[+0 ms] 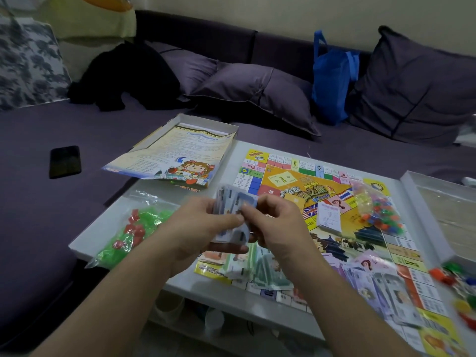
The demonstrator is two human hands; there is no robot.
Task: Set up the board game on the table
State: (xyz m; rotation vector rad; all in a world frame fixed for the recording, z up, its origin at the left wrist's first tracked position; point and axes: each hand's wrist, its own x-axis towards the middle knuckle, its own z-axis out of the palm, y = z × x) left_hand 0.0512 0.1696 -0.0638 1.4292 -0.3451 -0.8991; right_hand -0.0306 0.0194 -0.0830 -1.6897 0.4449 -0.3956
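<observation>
The colourful game board [291, 181] lies flat on the white table [103, 228]. Above its near left corner my left hand [203, 228] grips a stack of play money [233, 202], and my right hand [273, 222] pinches the stack's right edge. Loose green notes [265, 271] lie on the board under my hands, purple notes [373, 276] to their right. A white card deck [329, 217] sits mid-board beside a bag of coloured pawns [378, 212]. A bag of green and red houses [131, 228] lies left of the board.
The open game box [203, 122] with its rule sheet [177, 155] hangs over the table's far left corner. A second box half [412, 186] sits at right, loose coloured tokens [461, 287] near it. A black phone [65, 161], cushions and a blue bag [332, 81] lie on the purple sofa.
</observation>
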